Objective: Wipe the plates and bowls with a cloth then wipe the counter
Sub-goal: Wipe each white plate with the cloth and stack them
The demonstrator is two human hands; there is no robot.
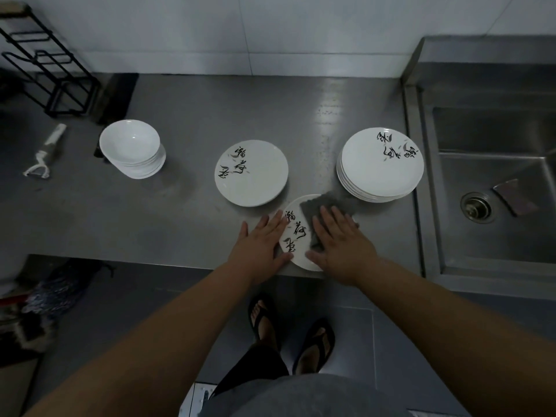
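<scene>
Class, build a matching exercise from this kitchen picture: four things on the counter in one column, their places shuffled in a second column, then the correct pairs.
Things
1. stack of bowls
2. stack of plates
3. grey cloth
4. peeler

Places
A. next to the sink
B. under the right hand, on the front plate
C. farthest left on the counter
D. between the peeler and the lone plate

Pairs: 1-D, 2-A, 3-B, 4-C
</scene>
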